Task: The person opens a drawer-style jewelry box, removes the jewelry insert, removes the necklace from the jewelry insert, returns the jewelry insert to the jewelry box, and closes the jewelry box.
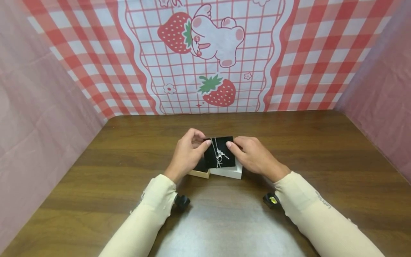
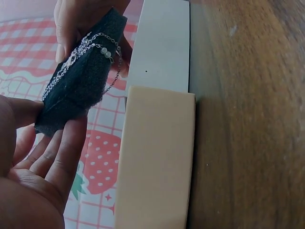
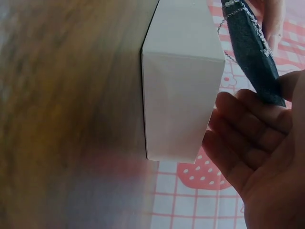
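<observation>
From left wrist, not right: tan box (image 2: 155,157)

The head view is fairly bright, with pale glare on the near bench (image 1: 231,223) and soft shadows beside the sleeves (image 1: 138,217); both wrist views look dimmer, hands (image 2: 38,162) (image 3: 269,152) shaded, wood grain (image 3: 71,95) blurred

Necklace (image 1: 219,155) on pad (image 1: 210,155), left box (image 1: 200,174) beside right box (image 1: 228,174)
</observation>
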`<state>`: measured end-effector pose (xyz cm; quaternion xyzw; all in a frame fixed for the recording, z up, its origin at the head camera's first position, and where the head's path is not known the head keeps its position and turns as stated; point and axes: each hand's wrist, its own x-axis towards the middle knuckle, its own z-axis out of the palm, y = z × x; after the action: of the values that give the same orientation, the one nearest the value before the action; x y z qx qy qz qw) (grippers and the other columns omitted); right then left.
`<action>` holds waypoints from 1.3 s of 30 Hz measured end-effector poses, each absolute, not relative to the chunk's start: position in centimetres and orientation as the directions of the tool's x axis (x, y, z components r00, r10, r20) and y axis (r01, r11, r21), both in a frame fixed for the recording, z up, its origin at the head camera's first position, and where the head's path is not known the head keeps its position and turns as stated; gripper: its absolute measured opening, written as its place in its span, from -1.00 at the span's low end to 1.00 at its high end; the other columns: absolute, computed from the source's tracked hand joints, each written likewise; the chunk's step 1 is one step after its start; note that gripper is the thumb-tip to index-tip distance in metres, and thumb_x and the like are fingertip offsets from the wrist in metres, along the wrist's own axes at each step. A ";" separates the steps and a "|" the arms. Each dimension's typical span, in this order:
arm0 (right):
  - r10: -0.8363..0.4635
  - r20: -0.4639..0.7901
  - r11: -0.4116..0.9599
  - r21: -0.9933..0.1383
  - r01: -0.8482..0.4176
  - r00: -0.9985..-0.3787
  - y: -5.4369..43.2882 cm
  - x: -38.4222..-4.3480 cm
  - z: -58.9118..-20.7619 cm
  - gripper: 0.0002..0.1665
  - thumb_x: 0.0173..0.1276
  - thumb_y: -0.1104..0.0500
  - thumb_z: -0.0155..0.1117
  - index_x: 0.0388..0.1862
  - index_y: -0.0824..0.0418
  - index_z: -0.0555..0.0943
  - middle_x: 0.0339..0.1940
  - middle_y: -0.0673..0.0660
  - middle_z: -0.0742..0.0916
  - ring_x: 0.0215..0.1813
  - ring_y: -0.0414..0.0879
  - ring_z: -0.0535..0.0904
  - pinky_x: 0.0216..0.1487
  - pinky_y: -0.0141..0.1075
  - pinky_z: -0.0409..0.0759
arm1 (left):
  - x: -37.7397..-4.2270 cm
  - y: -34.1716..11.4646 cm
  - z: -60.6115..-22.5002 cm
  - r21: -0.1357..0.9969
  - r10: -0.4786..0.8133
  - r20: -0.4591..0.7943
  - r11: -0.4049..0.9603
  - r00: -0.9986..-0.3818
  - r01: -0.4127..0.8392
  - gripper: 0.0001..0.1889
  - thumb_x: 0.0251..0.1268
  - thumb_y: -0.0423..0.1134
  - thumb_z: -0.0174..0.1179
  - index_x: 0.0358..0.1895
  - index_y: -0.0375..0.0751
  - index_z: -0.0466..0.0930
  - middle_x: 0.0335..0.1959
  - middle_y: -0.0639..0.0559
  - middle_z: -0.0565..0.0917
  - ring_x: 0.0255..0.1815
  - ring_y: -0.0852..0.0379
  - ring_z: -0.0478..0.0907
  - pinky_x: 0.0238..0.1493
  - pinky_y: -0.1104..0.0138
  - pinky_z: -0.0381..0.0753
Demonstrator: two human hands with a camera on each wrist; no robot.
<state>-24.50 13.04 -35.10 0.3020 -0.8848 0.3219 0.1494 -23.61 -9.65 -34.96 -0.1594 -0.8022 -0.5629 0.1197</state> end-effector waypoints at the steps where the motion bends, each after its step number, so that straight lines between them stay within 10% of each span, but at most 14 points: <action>1: -0.434 0.463 0.608 -0.482 -0.631 -0.773 13.0 -24.5 -35.1 -0.54 0.56 0.02 0.12 -0.61 0.05 0.38 -0.64 -0.05 0.40 -0.54 -0.17 0.32 -0.49 -0.25 0.34 | -23.6 -9.6 -34.9 0.867 0.119 0.370 0.311 -0.921 0.389 -0.81 0.35 -0.32 0.32 -0.13 -0.27 0.50 -0.23 -0.10 0.68 -0.27 0.06 0.68 -0.32 0.26 0.67; 25: -0.377 0.495 0.541 -0.568 -0.620 -0.783 12.9 -24.5 -35.2 -0.54 0.57 0.11 0.09 -0.64 0.06 0.47 -0.66 -0.08 0.47 -0.54 -0.15 0.38 -0.50 -0.22 0.37 | -23.6 -10.0 -34.8 0.764 0.233 0.460 0.388 -0.857 0.516 -0.85 0.34 -0.27 0.32 -0.07 -0.16 0.72 -0.33 0.07 0.70 -0.39 0.17 0.59 -0.35 0.29 0.59; 39: -0.353 0.473 0.447 -0.673 -0.590 -0.807 12.8 -24.2 -35.0 -0.57 0.56 0.13 0.09 -0.58 0.10 0.62 -0.61 -0.06 0.63 -0.52 -0.15 0.48 -0.44 -0.26 0.47 | -23.4 -10.1 -34.3 0.892 0.244 0.361 0.193 -0.900 0.410 -0.93 0.41 -0.28 0.24 -0.19 -0.21 0.59 -0.31 -0.04 0.66 -0.36 0.10 0.56 -0.39 0.13 0.68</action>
<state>-24.18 12.84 -34.97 0.2806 -0.8400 0.4449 0.1331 -23.45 -10.07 -34.34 -0.2123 -0.7691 -0.5988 0.0693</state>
